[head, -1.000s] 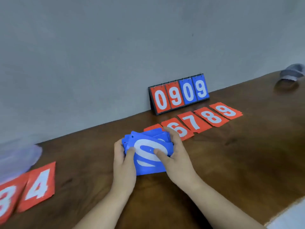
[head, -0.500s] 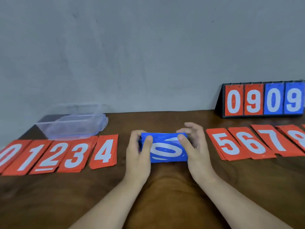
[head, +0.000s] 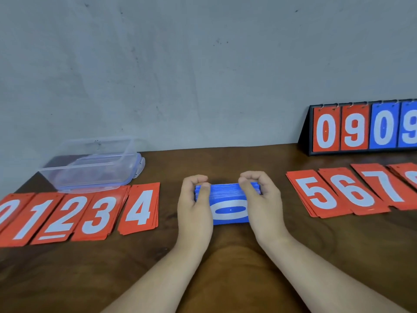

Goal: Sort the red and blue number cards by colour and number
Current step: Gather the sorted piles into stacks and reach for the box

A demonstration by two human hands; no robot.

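**Item 1: stack of blue number cards** (head: pixel 228 199). It appears to stand on its long edge on the table (head: pixel 225 279), in the gap between the two red rows. The front card shows a white 0 lying sideways, and the card edges show along the top.

**Item 2: left hand** (head: pixel 195 208). Grip clamped on the stack's left end, thumb on the near face, fingers curled over the top.

**Item 3: right hand** (head: pixel 262 204). Grip clamped on the stack's right end in the same manner.

**Item 4: left red row.** Red pile 0 (head: pixel 9 213), red pile 1 (head: pixel 31 220), red pile 2 (head: pixel 61 215), red pile 3 (head: pixel 97 213) and red pile 4 (head: pixel 141 207) lie flat in rising order, neighbours touching or overlapping.

**Item 5: right red row.** Red pile 5 (head: pixel 316 195), red pile 6 (head: pixel 352 193) and red pile 7 (head: pixel 388 186) lie flat and overlapping. A further pile is cut off by the frame edge.

**Item 6: flip scoreboard** (head: pixel 361 129). Upright at the back right, against the wall.

**Item 7: clear plastic box** (head: pixel 94 163). Just behind red piles 2 to 4.

**Step in hand (judged).** The reds look sorted, and the blue stack is being squared before it is dealt out.

**Next move (judged).** One hand should carry the stack while the other peels off the front card alone. That card then goes to a place of its own by its numeral, on bare table nearer the person than the red rows. The cards look thin and may cling together, so each one needs separating cleanly
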